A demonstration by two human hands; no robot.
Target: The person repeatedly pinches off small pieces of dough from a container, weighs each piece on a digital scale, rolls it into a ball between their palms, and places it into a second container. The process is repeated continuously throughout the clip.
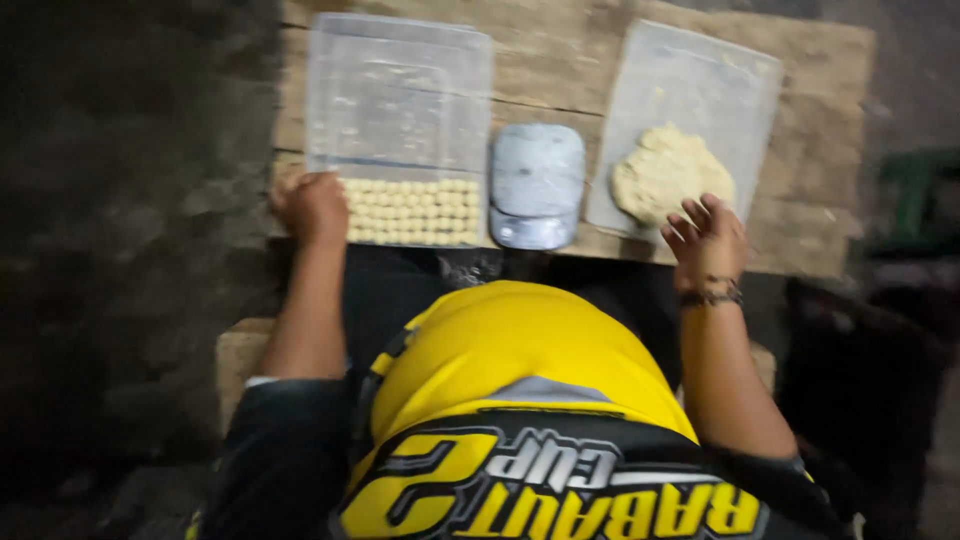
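1. Wooden planks form the tabletop point(560, 60), seen from above the person's head.
2. The left hand point(312, 208) rests at the near left corner of a clear plastic tray point(400, 90), its fingers curled together into a loose fist against the tray's edge; whether they grip anything cannot be told.
3. Rows of small pale dough balls point(412, 211) fill the near end of that tray, just beside the left hand.
4. A small grey kitchen scale point(537, 185) sits between the two trays, at the tabletop's near edge.
5. A second clear tray point(700, 80) lies to the right, tilted slightly, holding a flattened lump of pale dough point(665, 170).
6. The right hand point(708, 240), a beaded bracelet point(710, 295) on its wrist, has its fingers spread apart and empty, the tips touching or just over the near edge of the dough lump.
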